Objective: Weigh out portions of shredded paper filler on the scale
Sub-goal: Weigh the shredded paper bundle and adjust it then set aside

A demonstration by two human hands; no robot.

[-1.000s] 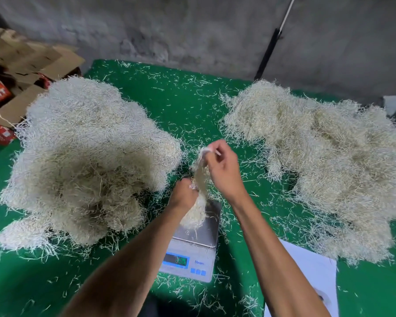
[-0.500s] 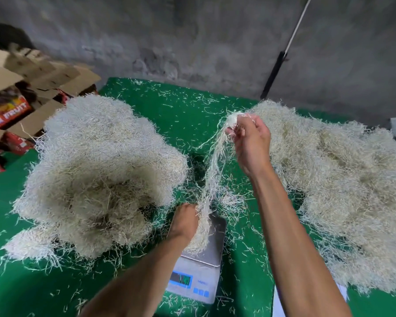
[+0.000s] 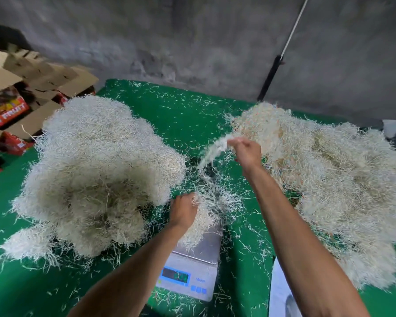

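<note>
A small digital scale (image 3: 192, 268) with a steel platform and a blue display sits near the table's front edge. A clump of pale shredded paper (image 3: 206, 213) lies on its far half. My left hand (image 3: 183, 210) holds that clump down on the scale. My right hand (image 3: 245, 151) is raised above and to the right, pinching a blurred tuft of shreds (image 3: 213, 152) that trails down toward the clump. Two big heaps of shredded paper flank the scale: the left heap (image 3: 96, 172) and the right heap (image 3: 329, 179).
The green cloth table (image 3: 181, 110) is strewn with loose shreds. Cardboard fruit boxes (image 3: 21, 92) are stacked past the left edge. A white sheet (image 3: 278, 291) lies at the front right. A pole (image 3: 277, 60) leans on the grey wall behind.
My right hand pulled a strand of shreds up from the clump on the scale, then swung lower and rightward. My left hand stayed on the clump.
</note>
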